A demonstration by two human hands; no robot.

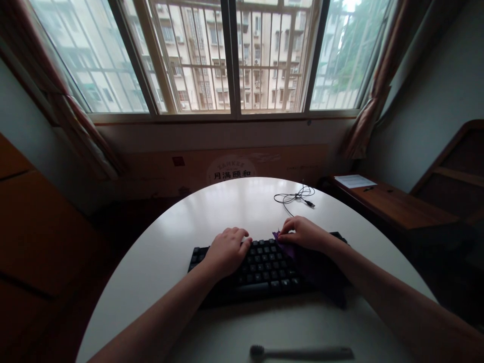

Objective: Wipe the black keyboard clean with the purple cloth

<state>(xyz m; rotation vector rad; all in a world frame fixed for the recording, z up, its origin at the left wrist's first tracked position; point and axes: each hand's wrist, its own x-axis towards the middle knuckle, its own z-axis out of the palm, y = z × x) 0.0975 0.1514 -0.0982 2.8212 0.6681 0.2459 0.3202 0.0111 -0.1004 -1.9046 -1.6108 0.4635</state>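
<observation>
A black keyboard [264, 269] lies on a round white table [234, 206]. My left hand [226, 250] rests on the keyboard's left half with its fingers curled down onto the keys. My right hand [304, 233] sits at the keyboard's upper right and pinches a corner of a dark purple cloth [298, 254]. That cloth drapes over the keyboard's right side, under my right forearm.
A grey toothbrush-like brush [300, 353] lies at the table's near edge. A coiled black cable [297, 195] sits at the far side. A wooden side desk [393, 204] with a sheet of paper [354, 181] stands to the right. Behind is a barred window [230, 55].
</observation>
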